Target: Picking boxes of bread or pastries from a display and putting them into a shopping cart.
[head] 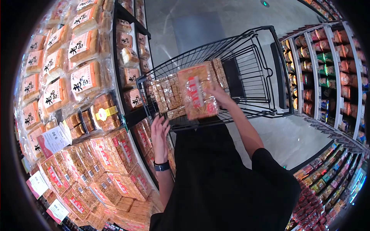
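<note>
A black wire shopping cart [245, 72] stands before me, with several clear-wrapped packs of puffed-grain snack bars [166, 93] in its near left part. My right hand [218, 93] is on the right side of a large pack with a red and white label [193, 92], above the other packs; its fingertips lie over the wrapper, and whether they grip it is unclear. Near the cart's left rim is my left hand [160, 130], raised with fingers apart and holding nothing. A dark watch [161, 166] is on the left wrist.
Left of the cart, a shelf display holds bagged sliced loaves [85, 79] and stacked packs of similar snack bars [124, 150], with price cards [55, 138] at its edge. Shelves of cup-shaped packages [326, 69] stand at the right, and colourful small packets [321, 179] at the lower right.
</note>
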`<act>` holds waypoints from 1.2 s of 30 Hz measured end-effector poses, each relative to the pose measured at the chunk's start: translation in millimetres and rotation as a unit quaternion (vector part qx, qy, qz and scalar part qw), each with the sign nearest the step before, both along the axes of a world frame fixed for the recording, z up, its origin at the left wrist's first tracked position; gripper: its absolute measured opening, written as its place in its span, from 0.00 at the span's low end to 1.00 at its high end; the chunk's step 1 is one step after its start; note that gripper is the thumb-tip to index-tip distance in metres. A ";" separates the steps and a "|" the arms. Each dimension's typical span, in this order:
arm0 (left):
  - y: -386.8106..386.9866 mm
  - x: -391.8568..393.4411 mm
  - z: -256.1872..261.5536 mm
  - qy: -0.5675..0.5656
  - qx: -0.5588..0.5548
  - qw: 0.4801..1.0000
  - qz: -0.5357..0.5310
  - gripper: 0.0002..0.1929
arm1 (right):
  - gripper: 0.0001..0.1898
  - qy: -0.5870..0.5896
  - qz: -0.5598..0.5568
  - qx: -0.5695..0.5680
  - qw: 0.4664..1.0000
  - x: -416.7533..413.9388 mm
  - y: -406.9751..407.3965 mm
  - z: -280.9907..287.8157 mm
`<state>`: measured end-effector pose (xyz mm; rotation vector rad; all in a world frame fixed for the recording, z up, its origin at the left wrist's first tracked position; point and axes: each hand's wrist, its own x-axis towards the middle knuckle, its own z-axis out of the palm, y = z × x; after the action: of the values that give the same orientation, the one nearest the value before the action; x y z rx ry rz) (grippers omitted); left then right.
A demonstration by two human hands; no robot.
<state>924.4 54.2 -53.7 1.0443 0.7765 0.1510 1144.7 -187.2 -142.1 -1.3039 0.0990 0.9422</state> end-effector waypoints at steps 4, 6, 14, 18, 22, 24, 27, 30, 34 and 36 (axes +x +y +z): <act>-10.6 -15.3 -8.6 0.080 -0.034 0.995 -0.053 0.21 | 0.38 -0.167 -0.024 -0.352 0.921 47.6 -41.7 -49.0; -14.6 -18.9 -10.8 0.071 -0.040 0.996 -0.048 0.19 | 0.37 -0.179 0.012 -0.445 0.877 67.2 -56.5 -78.4; -17.8 -21.5 -3.3 0.093 -0.036 0.995 -0.004 0.17 | 0.34 -0.218 -0.028 -0.506 0.834 97.8 -73.3 -161.9; -23.1 -26.3 -2.7 0.114 -0.037 0.993 0.018 0.16 | 0.36 -0.233 -0.037 -0.477 0.846 108.7 -79.4 -178.8; -31.2 -27.7 -1.5 0.102 -0.036 0.994 0.024 0.16 | 0.38 -0.218 0.004 -0.510 0.832 116.6 -82.6 -184.9; -33.5 -25.4 0.3 0.126 -0.046 0.991 0.017 0.16 | 0.38 -0.248 -0.004 -0.488 0.837 117.4 -83.9 -185.3; -33.5 -20.0 3.9 0.107 -0.042 0.993 0.006 0.16 | 0.38 -0.263 -0.012 -0.479 0.838 115.8 -85.9 -185.5; -27.8 -13.9 4.3 0.103 -0.027 0.994 -0.014 0.17 | 0.37 -0.262 -0.002 -0.483 0.835 114.2 -86.4 -184.1; -20.2 -9.2 1.1 0.110 -0.007 0.993 -0.038 0.17 | 0.32 -0.418 -0.060 -0.464 0.779 106.3 -75.3 -165.6; -19.0 -11.8 -0.1 0.067 -0.011 0.997 -0.049 0.16 | 0.23 -0.491 -0.016 -0.467 0.735 94.5 -65.1 -146.4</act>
<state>912.6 35.2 -53.8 1.0775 0.8449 -0.0108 1239.2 -252.3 -288.6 -2.5902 -0.2725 -0.0218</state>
